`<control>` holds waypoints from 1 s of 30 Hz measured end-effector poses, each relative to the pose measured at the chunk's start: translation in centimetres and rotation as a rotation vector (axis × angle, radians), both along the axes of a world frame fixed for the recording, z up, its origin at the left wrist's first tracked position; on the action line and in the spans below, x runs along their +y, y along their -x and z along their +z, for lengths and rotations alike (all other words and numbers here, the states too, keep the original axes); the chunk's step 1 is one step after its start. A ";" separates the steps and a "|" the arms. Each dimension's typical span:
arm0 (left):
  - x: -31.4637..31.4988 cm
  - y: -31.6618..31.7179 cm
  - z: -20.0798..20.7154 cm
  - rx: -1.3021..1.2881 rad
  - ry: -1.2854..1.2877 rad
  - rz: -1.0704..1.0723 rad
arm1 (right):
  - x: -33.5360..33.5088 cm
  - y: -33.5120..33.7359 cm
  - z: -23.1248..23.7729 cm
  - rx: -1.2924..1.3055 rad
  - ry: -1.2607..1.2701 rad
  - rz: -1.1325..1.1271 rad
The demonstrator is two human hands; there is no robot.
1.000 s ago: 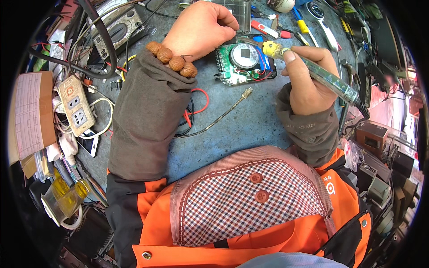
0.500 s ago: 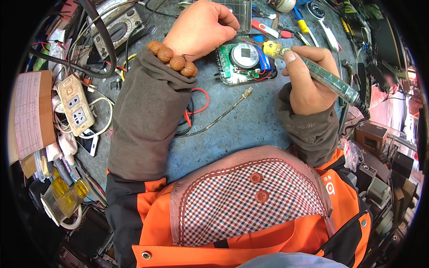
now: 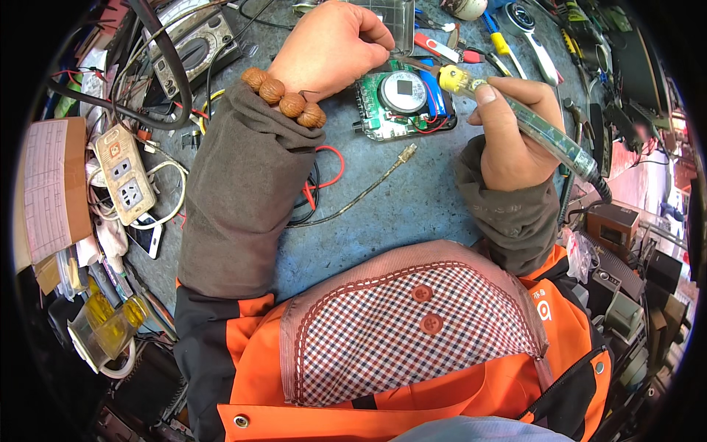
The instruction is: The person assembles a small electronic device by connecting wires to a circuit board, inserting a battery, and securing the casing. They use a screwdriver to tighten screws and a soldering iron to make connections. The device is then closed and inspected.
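A green circuit board point(image 3: 373, 124) with a round white-faced speaker point(image 3: 403, 91) and a blue battery point(image 3: 436, 94) lies in an open case on the bench. My left hand point(image 3: 331, 48) is at the board's far left corner, thumb and forefinger pinched together; whatever is between them is hidden. In my right hand point(image 3: 515, 136) is a soldering iron point(image 3: 549, 138) with a clear handle and yellow collar. Its tip points left over the far edge of the board, close to my left fingertips. Whether the tip touches anything cannot be made out.
A frayed cable point(image 3: 368, 189) and a red wire point(image 3: 335, 158) lie nearer me. To the left are a multimeter point(image 3: 195, 51) and a power strip point(image 3: 125, 173). Behind the board stands a clear plastic box point(image 3: 398, 18); pliers, a cutter and a magnifier point(image 3: 532, 44) lie far right.
The soldering iron and my right hand have shifted slightly to the right and toward me. My left hand and the board look unmoved.
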State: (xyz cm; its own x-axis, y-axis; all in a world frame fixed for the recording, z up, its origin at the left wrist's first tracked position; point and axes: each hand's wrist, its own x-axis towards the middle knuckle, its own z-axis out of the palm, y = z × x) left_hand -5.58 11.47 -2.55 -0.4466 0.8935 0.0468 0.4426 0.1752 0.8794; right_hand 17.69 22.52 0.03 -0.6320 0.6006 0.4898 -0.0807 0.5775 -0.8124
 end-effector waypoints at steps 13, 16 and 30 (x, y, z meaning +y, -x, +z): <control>0.0 0.0 -0.2 -0.028 -0.005 0.014 | 0.3 0.1 -0.4 -0.042 -0.095 0.008; 0.0 0.1 -0.5 -0.053 -0.008 0.018 | 0.2 0.1 -0.3 -0.038 -0.095 0.008; 0.0 0.0 -0.2 -0.027 0.007 0.017 | 0.0 0.2 -0.3 -0.017 -0.053 0.020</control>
